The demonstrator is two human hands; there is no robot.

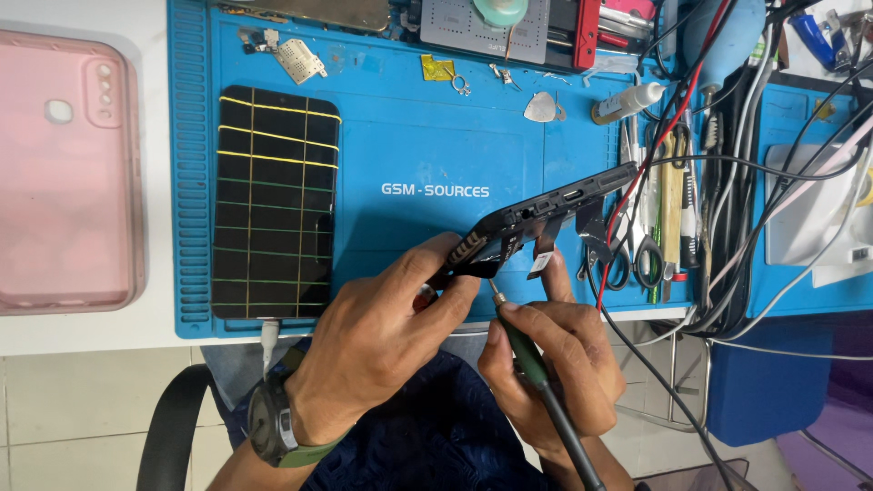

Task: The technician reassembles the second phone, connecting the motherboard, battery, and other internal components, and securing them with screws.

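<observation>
Black opened phone frame [546,214] tilted above blue mat's [427,136] front edge, pinched at lower end by left hand [382,341]. Right hand [555,364] grips green-handled soldering iron [532,364], tip at frame's lower end. Back removed, flex ribbons dangling; reassembly undone. Detached black screen [275,202] left on mat; pink case [68,173] at tabletop's left; cables [727,182] crowd right.

White bench [82,332], blue mat [427,136], tiled floor [73,418].
</observation>
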